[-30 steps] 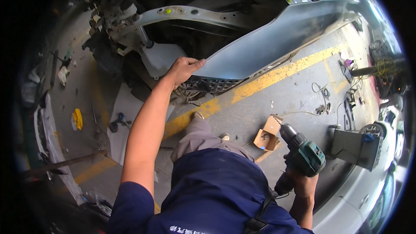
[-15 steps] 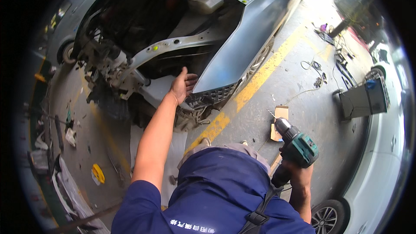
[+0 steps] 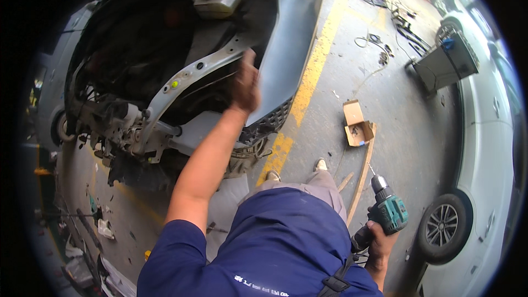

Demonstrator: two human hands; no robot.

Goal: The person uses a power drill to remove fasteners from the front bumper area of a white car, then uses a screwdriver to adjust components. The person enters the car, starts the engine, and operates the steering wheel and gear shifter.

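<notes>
My left hand reaches over the edge of a blue-grey car fender, fingers stretched out and slightly blurred by motion. Nothing is in it; whether it touches the panel I cannot tell. Below the fender's tip sits a black mesh piece. Left of the hand runs a curved metal rail of the opened front end, with a pale fluid reservoir farther in. At lower right my right hand is wrapped round the grip of a green and black cordless drill, its bit pointing away from me.
An opened cardboard box lies on the floor beside a wooden strip. A pale car stands along the right, near a grey cabinet. Cables and scattered parts lie farther off.
My left hand has moved from the fender's tip farther up along its inner edge. The drill has come lower in the picture, still in my right hand. The whole view has shifted.
</notes>
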